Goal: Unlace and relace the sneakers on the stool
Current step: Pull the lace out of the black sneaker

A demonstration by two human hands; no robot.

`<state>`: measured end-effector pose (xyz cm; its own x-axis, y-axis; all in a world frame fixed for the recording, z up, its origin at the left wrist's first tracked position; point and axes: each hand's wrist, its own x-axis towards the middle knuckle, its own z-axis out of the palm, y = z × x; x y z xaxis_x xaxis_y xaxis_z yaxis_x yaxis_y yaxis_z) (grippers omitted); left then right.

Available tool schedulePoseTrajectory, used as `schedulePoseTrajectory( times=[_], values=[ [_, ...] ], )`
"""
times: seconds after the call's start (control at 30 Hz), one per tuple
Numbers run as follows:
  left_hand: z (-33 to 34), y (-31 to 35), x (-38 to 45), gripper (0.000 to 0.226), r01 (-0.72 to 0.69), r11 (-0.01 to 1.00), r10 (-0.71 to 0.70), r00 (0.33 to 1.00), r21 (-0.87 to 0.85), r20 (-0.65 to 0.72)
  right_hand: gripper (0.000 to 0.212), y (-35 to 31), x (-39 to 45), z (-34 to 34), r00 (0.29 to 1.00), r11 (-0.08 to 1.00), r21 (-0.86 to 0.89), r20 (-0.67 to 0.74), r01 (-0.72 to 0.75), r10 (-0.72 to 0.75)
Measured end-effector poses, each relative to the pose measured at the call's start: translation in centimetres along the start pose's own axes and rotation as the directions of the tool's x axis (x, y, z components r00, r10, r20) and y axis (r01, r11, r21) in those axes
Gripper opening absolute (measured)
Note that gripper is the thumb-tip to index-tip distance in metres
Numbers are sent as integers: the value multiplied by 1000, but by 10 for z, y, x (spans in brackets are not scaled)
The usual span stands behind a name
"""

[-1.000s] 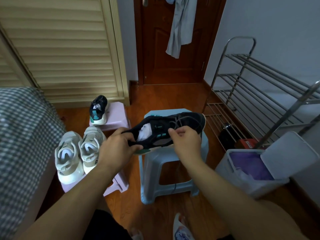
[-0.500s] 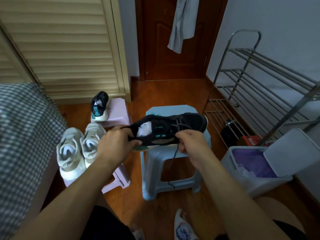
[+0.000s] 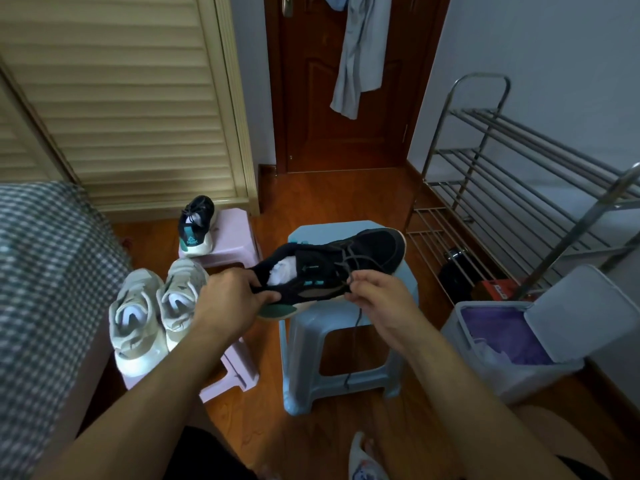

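Black sneaker (image 3: 332, 268) unchanged — lace (image 3: 356, 320) hangs lower.

Bare floor (image 3: 263, 403) lies open between blue stool (image 3: 346, 344) and pink stool (image 3: 235, 372).

Left of centre in the frame, the black sneaker (image 3: 196, 226) standing on the far pink stool (image 3: 231, 240) carries a teal patch on its heel with a triangle logo and the word "PEAK" in pale letters. At the right, under the metal rack (image 3: 512, 174), a red box (image 3: 496, 290) bears white markings too small and blurred to make out. The teal marks on the side of the held black sneaker (image 3: 332, 268) cannot be read as letters either.
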<state>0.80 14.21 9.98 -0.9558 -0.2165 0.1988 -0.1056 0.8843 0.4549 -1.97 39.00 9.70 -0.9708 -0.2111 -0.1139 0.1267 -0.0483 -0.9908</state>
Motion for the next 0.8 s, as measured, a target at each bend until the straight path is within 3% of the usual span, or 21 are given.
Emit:
schedulePoseTrajectory(
  times=[0.1,0.2,0.33,0.4,0.5,0.57,0.63,0.67,0.73,0.8],
  values=[
    [7,12,-9,28,-113,992,115,993,58,-35,19,4,5,7,973,978,-208,-227,-16,-32],
    [11,24,-19,26,-216,969,227,970,119,-88,7,11,4,23,845,984,-175,-524,17,-108],
    [13,30,-24,28,-229,950,267,949,211,-171,4,9,3,44,747,995,-72,-657,76,-105],
    [14,33,-26,30,-239,942,284,942,236,-180,5,8,4,48,760,997,-67,-645,45,-78],
    [6,18,-16,30,-128,965,170,970,228,-176,13,-4,7,32,909,957,-275,-415,-91,-32],
    [-5,1,-3,28,8,975,27,987,222,-155,18,-23,5,3,979,795,-581,-189,-173,74],
    [-10,-11,2,27,14,963,19,993,267,-120,26,-45,-2,-22,978,662,-725,-86,-191,189],
    [-9,-12,1,28,-27,958,55,994,284,-94,28,-49,-3,-29,979,670,-716,-102,-197,178],
    [-2,-3,-5,29,-108,956,130,990,272,-62,19,-44,-6,-29,976,827,-542,-212,-152,41],
    [3,7,-10,28,-123,967,145,985,221,-88,10,-27,-9,-9,962,991,-100,-264,-94,65]
  ],
)
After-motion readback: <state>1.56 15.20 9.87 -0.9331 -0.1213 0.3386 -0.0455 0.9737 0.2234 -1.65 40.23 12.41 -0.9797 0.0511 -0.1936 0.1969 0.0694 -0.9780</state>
